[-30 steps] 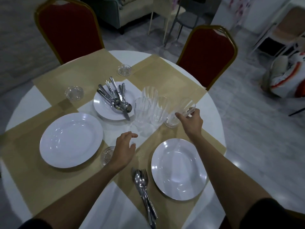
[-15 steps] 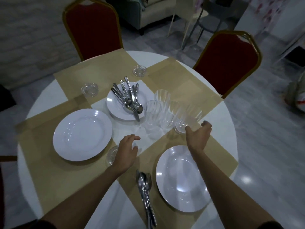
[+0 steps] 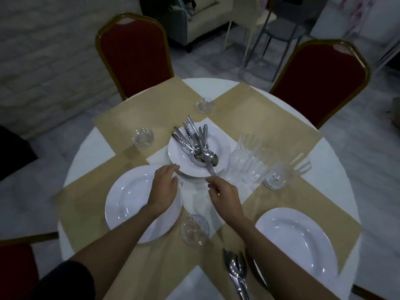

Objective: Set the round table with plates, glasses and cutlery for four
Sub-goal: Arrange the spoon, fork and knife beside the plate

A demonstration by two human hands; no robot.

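Left hand (image 3: 165, 187): reaching over the far edge of the left plate (image 3: 129, 202), fingers loosely spread, fingertips lying at the near rim of the centre plate stack (image 3: 218, 144); whether they are gripping that rim cannot be told.

Right hand (image 3: 224, 194): reaching to the same stack from the near side, thumb and forefinger drawn together close to the tip of a knife blade jutting over the rim; contact with the blade cannot be told.

Centre plate stack: sitting at the middle of the round table (image 3: 333, 161), carrying a loose pile of cutlery (image 3: 195, 144), handles fanning away toward the far side.

Glasses (image 3: 253, 165): a cluster of clear tumblers standing just right of the stack, touching or nearly touching one another.

Left plate: lying on a tan placemat (image 3: 82, 204), partly covered by the left forearm.

Right plate (image 3: 298, 241): lying on its own mat at the near right, with a cutlery set (image 3: 237, 276) lying just beside its left edge.

Coasters: small cut-glass discs, one lying between the two near plates (image 3: 194, 229), one sitting at far left (image 3: 142, 137), one sitting at far centre (image 3: 204, 105).

Chairs: two red, gold-framed chairs standing at the far side, one on the left (image 3: 134, 55) and one on the right (image 3: 320, 83).
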